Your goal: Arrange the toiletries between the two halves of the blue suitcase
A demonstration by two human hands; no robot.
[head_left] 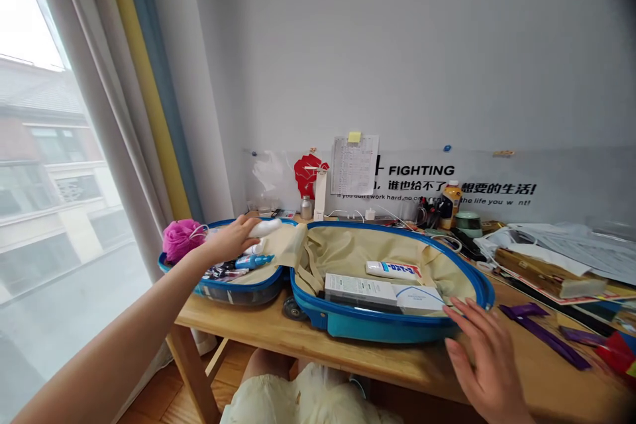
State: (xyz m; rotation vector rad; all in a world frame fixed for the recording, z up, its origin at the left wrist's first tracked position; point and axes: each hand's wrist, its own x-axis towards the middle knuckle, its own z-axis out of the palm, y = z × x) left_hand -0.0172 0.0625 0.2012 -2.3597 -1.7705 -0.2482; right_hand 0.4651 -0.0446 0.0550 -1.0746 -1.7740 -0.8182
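Note:
A blue suitcase (pixel 387 330) with a beige lining lies open on a wooden desk. Above its left half, my left hand (pixel 232 237) is closed around a white, rounded bottle (pixel 268 228). Under and beside that hand sit a pink bath puff (pixel 181 238), a blue bottle (pixel 252 261) and several small tubes, partly covered by my wrist. My right hand (pixel 484 348) is open, fingers spread, by the front right rim of the suitcase; whether it touches the rim I cannot tell. In the right half are a toothpaste tube (pixel 392 269) and white boxes (pixel 360 288).
Purple wrappers (pixel 544 338) lie right of the suitcase on the desk (pixel 348 351). Behind them are papers (pixel 566 252) and a brown case (pixel 546 271). An orange-and-dark bottle (pixel 451 204) stands near the wall. A curtain (pixel 144 112) and window are at left.

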